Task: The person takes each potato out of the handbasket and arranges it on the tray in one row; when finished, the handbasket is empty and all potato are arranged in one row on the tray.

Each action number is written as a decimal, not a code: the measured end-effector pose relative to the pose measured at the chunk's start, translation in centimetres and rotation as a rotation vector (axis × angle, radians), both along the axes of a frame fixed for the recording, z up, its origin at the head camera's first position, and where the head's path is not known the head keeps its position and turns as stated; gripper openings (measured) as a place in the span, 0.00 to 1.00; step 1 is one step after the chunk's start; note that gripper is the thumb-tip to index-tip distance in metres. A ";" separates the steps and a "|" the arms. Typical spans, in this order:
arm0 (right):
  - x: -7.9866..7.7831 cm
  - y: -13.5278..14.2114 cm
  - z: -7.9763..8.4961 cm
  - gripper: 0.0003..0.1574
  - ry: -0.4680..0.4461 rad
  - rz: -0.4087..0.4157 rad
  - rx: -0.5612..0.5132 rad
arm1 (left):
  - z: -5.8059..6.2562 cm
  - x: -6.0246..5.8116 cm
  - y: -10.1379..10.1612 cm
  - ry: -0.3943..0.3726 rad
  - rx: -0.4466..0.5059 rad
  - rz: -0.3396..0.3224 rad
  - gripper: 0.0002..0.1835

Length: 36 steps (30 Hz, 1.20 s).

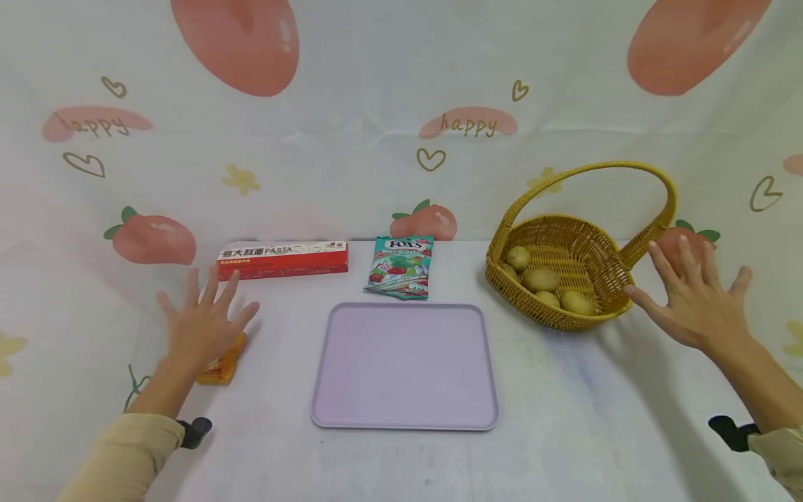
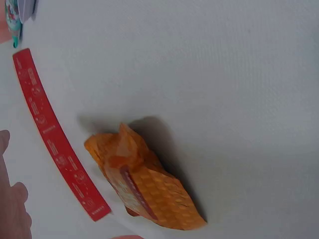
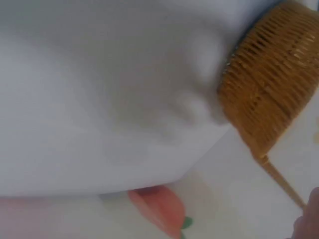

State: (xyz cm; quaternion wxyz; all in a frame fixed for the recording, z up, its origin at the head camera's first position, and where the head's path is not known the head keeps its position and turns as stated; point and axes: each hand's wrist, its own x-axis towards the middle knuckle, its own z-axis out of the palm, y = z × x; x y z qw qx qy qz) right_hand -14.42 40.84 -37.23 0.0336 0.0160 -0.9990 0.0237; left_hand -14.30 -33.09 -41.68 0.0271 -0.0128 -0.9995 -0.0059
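Note:
My left hand is spread wide at the left of the table, holding nothing. Below it lies an orange snack packet, partly covered by the hand and wrist in the head view; the left wrist view shows the crinkled packet whole. Just beyond the fingertips is a red and white pasta box. On the right, my right hand is also spread with nothing in it. Its thumb overlaps the rim of a yellow wicker basket in the head view. Several brownish-green, potato-like round items lie inside the basket.
A pale purple tray lies in the middle of the table. Behind it is a green Fox's candy bag. The basket's tall handle arches upward. A printed cloth hangs along the back.

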 end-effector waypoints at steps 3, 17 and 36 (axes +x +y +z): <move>0.0 -0.9 0.6 0.55 0.019 0.060 0.021 | 0.2 0.0 0.7 0.005 -0.010 -0.029 0.46; -2.8 -3.5 1.2 0.60 -0.356 0.362 -0.516 | -0.8 0.5 5.0 -0.074 -0.017 -0.282 0.46; -7.7 -2.9 1.3 0.43 -0.866 0.385 -0.597 | -3.3 2.0 7.0 -0.190 0.096 -0.554 0.38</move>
